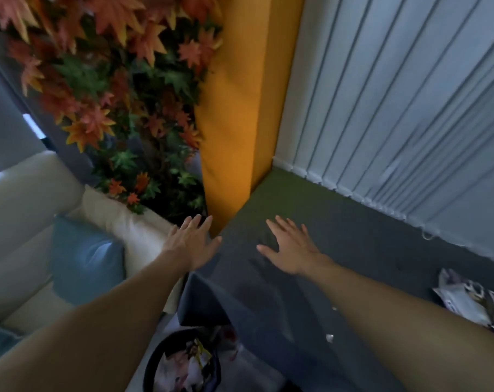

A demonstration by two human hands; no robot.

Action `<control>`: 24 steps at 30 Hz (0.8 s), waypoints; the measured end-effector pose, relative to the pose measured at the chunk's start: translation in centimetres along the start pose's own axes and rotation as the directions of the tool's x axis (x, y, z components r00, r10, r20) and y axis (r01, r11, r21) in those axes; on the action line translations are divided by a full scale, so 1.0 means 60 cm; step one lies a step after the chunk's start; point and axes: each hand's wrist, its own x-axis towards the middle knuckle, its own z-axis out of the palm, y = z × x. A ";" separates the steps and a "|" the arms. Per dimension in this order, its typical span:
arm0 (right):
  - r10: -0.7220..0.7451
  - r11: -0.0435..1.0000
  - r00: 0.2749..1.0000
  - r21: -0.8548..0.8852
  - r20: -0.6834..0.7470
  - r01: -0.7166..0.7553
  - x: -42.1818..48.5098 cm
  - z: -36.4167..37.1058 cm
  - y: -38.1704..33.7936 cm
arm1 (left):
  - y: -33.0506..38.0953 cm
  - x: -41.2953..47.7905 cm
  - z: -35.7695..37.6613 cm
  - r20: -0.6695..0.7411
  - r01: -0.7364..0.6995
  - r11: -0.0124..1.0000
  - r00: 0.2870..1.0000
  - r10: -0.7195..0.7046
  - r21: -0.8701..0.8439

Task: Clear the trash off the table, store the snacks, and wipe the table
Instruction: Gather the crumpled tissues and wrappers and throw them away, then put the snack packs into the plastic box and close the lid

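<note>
My left hand (191, 244) is stretched forward with fingers spread and nothing in it, over the far left corner of the dark grey table (353, 250). My right hand (292, 247) hovers flat over the table top, fingers apart and empty. A crumpled white and dark snack wrapper (472, 301) lies at the table's right edge. Two small white crumbs (329, 337) sit on the table near my right forearm. Below the table's near left corner stands a round black trash bin (158, 369) holding crumpled wrappers.
A cream sofa (27, 222) with a blue cushion (84, 267) stands at the left. Artificial maple leaves (112, 94) hang behind it. An orange pillar (240, 108) rises at the table's far corner, and grey vertical blinds (410, 108) run along the far side.
</note>
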 end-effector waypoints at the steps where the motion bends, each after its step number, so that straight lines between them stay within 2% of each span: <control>1: 0.022 1.000 1.000 0.003 -0.018 -0.022 -0.007 -0.006 0.022 | 0.024 0.010 -0.003 0.006 -0.015 1.000 1.000 0.015 0.005; 16: 0.236 0.971 0.967 0.067 -0.096 -0.230 -0.105 -0.065 0.359 | 0.346 0.102 0.020 0.026 -0.210 0.973 0.978 0.208 0.092; 24: 0.366 0.925 0.922 0.156 -0.128 -0.345 -0.174 -0.056 0.481 | 0.510 0.145 0.044 0.057 -0.388 0.912 0.922 0.384 0.134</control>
